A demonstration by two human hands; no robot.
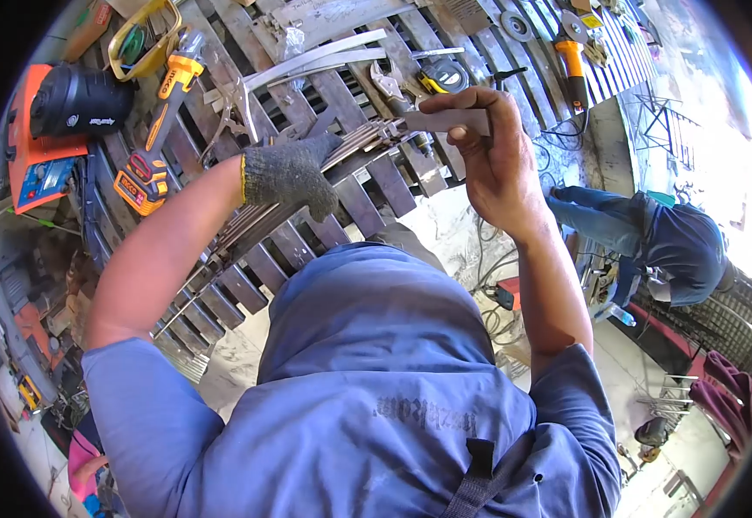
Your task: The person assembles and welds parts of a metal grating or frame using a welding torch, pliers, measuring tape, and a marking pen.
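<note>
My left hand point(294, 171), in a dark grey knit glove, is closed over a bundle of thin metal rods point(360, 143) on the slatted metal bench point(389, 184). The rods run out past the glove on both sides. My bare right hand point(504, 164) pinches a flat metal plate point(454, 121) between thumb and fingers. The plate's left end is right at the rod ends. Just beyond my hands lie an adjustable wrench point(387, 84) and a yellow and black tape measure point(445, 76). Locking pliers point(240, 108) rest above the glove.
A cordless grinder point(165, 108), black helmet point(81, 99) and yellow basket point(143, 39) sit at left. Long metal strips point(317, 59) lie across the bench. A corded angle grinder point(571, 62) is at upper right. Another person point(682, 246) bends over at right; cables point(497, 250) cross the floor.
</note>
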